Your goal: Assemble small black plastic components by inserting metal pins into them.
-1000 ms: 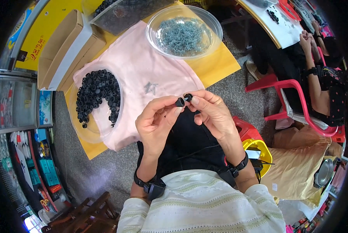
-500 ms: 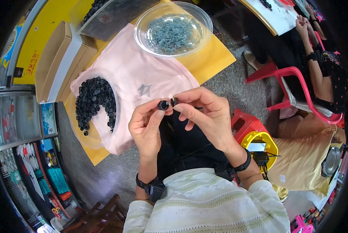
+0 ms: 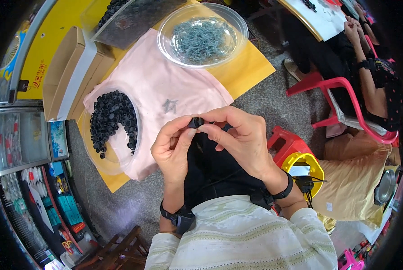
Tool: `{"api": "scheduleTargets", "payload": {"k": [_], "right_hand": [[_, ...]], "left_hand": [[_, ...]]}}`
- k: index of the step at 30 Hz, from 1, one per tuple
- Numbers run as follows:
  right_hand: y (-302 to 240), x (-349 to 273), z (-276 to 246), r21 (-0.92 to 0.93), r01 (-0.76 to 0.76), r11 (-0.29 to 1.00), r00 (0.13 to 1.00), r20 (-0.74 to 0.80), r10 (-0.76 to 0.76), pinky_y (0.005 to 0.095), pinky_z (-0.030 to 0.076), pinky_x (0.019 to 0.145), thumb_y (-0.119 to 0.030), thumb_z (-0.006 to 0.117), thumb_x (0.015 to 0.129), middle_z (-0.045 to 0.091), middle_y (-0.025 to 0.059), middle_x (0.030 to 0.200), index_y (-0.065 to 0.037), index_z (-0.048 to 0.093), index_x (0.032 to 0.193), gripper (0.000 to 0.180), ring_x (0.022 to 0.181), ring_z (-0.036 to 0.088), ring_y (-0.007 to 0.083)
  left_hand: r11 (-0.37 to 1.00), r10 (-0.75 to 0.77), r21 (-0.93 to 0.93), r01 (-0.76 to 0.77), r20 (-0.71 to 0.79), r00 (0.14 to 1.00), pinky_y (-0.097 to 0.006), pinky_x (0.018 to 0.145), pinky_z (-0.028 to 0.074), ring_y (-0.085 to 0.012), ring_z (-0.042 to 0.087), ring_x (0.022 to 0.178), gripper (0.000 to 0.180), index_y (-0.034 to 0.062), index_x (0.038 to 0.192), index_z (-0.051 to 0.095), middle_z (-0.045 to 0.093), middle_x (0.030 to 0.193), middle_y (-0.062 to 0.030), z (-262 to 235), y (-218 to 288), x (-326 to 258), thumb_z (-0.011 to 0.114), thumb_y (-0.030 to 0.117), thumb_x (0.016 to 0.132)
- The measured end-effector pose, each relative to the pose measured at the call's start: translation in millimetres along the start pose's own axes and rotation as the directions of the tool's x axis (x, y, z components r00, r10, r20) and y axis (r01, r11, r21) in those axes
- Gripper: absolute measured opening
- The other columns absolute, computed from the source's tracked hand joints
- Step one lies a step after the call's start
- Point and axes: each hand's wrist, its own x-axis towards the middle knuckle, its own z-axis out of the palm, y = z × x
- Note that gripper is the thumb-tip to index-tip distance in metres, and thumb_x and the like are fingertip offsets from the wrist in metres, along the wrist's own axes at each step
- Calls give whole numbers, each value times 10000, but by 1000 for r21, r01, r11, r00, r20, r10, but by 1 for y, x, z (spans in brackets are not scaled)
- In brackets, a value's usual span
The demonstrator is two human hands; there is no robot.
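Observation:
Over my lap, my left hand [image 3: 172, 148] and my right hand [image 3: 242, 139] meet fingertip to fingertip. The thumb and forefinger of my left hand pinch a small black round plastic part [image 3: 195, 122]. From the other side, my right thumb and forefinger press on the same spot, on a black piece that sits against that part. Fingers hide where the two pieces join. To the left, many similar black plastic parts [image 3: 111, 110] lie in a clear round tub [image 3: 140, 130]. Beyond my hands, a clear bowl [image 3: 165, 56] holds a heap of thin grey metal pins or screws [image 3: 203, 40].
Pink cloth [image 3: 154, 85] covers a yellow board [image 3: 251, 67]. A cardboard box [image 3: 68, 72] and a clear bin [image 3: 134, 22] stand at the far left. To the right are a red stool [image 3: 287, 144] with a yellow container [image 3: 318, 171], a pink chair [image 3: 345, 85] and a seated person [image 3: 377, 85].
The two black pieces, a little apart before, are now pressed together between my fingertips. My right fingers have closed in toward the left ones. The view has shifted slightly.

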Motion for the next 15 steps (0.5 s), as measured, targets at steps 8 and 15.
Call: {"api": "scheduleTargets", "payload": {"k": [8,15], "right_hand": [[7,-3,2,-57,125,990,992,-21,-127,254,490,546,-19,689,786,653,103,833,0,660,967,184,632,618,143],[7,-3,3,-122,228,966,972,-25,-232,270,511,574,13,686,773,652,117,873,-1,655,1001,230,658,635,191]], "left_hand": [[998,15,62,-17,26,1000,-278,829,524,-170,629,917,213,-59,1049,615,635,1049,-137,-3,0,1,602,-90,838],[993,21,117,-27,55,998,-264,823,519,-161,624,919,221,-51,1052,625,634,1053,-131,-5,0,6,600,-94,837]]}}
